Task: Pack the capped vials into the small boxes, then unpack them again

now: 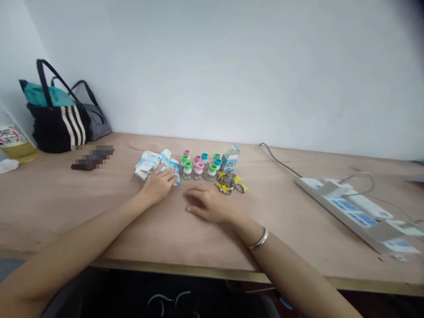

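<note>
My left hand [158, 185] rests with fingers spread on a pile of flattened blue-and-white small cartons [150, 162] on the wooden table [99, 212]. My right hand [207, 204] lies flat on the table, palm down, fingers pointing left, holding nothing; a silver bracelet [260, 240] is on its wrist. Just beyond the hands stand several small clear vials with green, pink and blue caps [198, 165]. An upright blue-and-white carton [229, 160] stands to their right. A bunch of metal rings with yellow tags [231, 183] lies near my right hand.
A black striped tote bag [58, 117] with teal cloth stands at the back left by the wall, a dark blurred object [92, 157] in front of it. A bottle [13, 141] is at far left. A white power strip [357, 210] with cables lies at right.
</note>
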Motion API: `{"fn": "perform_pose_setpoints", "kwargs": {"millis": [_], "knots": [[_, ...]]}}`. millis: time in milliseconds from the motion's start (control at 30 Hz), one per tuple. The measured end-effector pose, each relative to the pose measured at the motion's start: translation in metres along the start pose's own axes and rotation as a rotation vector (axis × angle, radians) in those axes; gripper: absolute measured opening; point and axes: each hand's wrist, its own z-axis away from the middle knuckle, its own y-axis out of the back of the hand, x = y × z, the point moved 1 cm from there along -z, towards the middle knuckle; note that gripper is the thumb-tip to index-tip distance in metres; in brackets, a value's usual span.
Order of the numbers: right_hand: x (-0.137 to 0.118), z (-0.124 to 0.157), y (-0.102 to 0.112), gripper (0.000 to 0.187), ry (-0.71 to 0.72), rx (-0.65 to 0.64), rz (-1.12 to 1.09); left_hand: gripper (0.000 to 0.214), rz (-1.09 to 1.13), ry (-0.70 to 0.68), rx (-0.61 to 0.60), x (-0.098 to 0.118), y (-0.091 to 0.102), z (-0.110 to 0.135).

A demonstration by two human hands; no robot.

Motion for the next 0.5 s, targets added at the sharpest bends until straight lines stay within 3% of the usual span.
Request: {"fn": "perform_pose_setpoints", "kwargs": {"millis": [133,333,400,500], "knots": [[-0.001,0.006,-0.006,0.065,-0.042,-0.172,-0.004,0.036,-0.139,-0.093,-0.008,-0.001,-0.007,-0.002],[0.002,0.007,-0.004,0.070,-0.137,-0.267,0.006,0.040,-0.208,-0.123,0.097,-0.002,-0.007,0.003],[0.002,0.007,-0.005,0.069,-0.132,-0.255,0.001,0.039,-0.176,-0.093,0.164,-0.005,-0.004,0.003],[0.003,0.007,-0.005,0.069,-0.107,-0.220,-0.001,0.031,-0.102,-0.003,0.385,-0.013,0.004,0.003]]}}
